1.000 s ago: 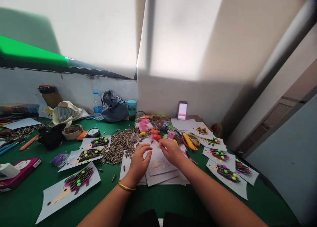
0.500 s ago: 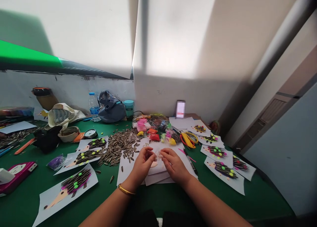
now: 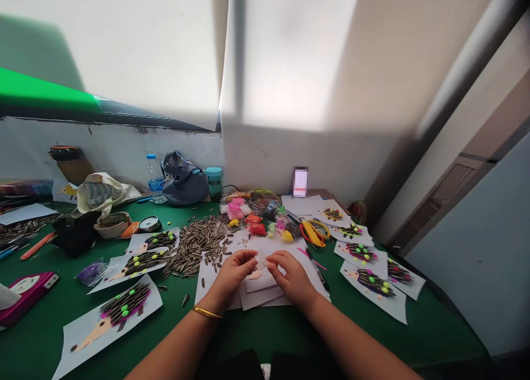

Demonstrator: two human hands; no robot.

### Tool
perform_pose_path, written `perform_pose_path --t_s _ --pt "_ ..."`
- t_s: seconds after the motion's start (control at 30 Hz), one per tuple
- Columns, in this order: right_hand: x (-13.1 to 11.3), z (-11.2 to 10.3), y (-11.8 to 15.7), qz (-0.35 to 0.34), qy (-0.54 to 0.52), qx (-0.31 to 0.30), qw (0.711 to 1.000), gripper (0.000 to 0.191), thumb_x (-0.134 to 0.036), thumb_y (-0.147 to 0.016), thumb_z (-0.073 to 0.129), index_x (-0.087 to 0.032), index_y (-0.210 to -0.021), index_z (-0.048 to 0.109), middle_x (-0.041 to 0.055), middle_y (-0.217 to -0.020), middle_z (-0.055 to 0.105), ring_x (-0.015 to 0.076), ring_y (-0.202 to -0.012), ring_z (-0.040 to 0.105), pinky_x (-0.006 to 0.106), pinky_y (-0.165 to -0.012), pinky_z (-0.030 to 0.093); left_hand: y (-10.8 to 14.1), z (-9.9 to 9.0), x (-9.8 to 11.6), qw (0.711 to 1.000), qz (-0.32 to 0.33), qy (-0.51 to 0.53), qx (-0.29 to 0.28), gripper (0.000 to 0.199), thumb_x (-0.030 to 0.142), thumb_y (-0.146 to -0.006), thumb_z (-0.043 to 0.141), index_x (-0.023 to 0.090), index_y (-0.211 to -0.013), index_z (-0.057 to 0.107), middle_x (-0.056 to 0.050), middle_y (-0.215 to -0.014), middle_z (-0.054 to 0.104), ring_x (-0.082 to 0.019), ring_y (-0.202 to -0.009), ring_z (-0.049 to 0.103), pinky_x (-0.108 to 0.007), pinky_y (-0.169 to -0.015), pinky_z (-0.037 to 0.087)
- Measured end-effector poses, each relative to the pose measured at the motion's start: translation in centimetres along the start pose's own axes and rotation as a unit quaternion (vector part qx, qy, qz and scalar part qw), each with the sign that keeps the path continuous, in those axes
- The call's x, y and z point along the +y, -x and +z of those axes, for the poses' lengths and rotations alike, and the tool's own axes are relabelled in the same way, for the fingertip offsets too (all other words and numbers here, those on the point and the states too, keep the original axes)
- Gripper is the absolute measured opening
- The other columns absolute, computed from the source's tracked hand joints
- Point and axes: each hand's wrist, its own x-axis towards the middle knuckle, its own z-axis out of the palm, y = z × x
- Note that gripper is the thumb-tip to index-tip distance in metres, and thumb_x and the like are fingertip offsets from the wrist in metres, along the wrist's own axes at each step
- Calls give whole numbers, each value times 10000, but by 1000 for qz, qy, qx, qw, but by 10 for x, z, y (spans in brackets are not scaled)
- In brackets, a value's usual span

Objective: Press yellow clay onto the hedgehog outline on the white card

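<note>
Between my two hands, over the white paper sheets (image 3: 265, 299), is a small clear plastic bag (image 3: 261, 260). My left hand (image 3: 237, 269) pinches its left side with thumb and fingertips, and a gold bangle circles that wrist. On the other side my right hand (image 3: 290, 272) grips the bag the same way. Just below the bag a flat peach-coloured piece of clay (image 3: 255, 275) lies on the paper. Loose sunflower seeds (image 3: 194, 244) are heaped to the left, some spilling onto the sheets. Beyond my hands sit several small bags of coloured clay (image 3: 256, 228).
Hedgehog pictures made with seeds lie at left (image 3: 120, 308) and right (image 3: 375, 286). Yellow-handled scissors (image 3: 313, 233) and a black pen (image 3: 318, 269) are right of centre. A phone (image 3: 300, 182) leans on the wall. A blue bag (image 3: 184, 184) and water bottle (image 3: 154, 180) stand behind.
My hands have spread slightly apart, the left one shifting a little left and down, with the plastic bag still between them. The whole view has drifted slightly.
</note>
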Motion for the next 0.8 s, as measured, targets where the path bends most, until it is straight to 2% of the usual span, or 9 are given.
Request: perform_pose_path --t_s 0.17,0.27,0.4,0.6,0.7,0.8 --pt "3 1 1 34 -37 20 999 260 -422 -922 552 -212 -1059 620 54 -927 585 170 -790 566 294 -721 503 1 0 2 1000 -16 24 7 435 372 -579 847 153 -904 659 11 -754 618 -91 -630 530 -225 -621 402" --pt "4 3 1 49 -53 53 996 238 -434 -875 617 -209 -939 571 10 -823 536 142 -680 502 264 -633 468 2 2 -1 1000 -6 19 -9 370 394 -619 817 161 -812 604 42 -653 565 -82 -577 490 -210 -579 362" --pt "1 6 1 18 -65 54 996 213 -401 -861 642 -213 -827 548 5 -811 513 149 -716 490 267 -645 446 3 7 -2 997 37 -51 -43 337 428 -683 765 171 -728 551 43 -622 532 -100 -586 468 -221 -582 350" --pt "-8 9 -1 0 -99 -8 995 208 -364 -883 609 -213 -753 549 11 -820 532 159 -772 537 285 -695 472 9 13 0 987 52 -100 -111 319 441 -737 721 165 -716 563 31 -663 522 -114 -637 456 -230 -620 358" --pt "-9 8 -2 -4 -97 -22 995 216 -386 -892 597 -214 -766 565 11 -809 547 164 -784 543 298 -730 475 9 13 0 989 41 -83 -118 333 453 -731 723 163 -727 561 26 -671 522 -113 -637 456 -226 -614 357" --pt "-3 5 -3 -3 -98 11 995 250 -453 -887 595 -215 -813 575 16 -810 548 172 -779 533 303 -727 468 6 12 -2 995 41 -36 -89 321 443 -742 712 172 -746 541 32 -671 521 -101 -619 456 -215 -599 357"
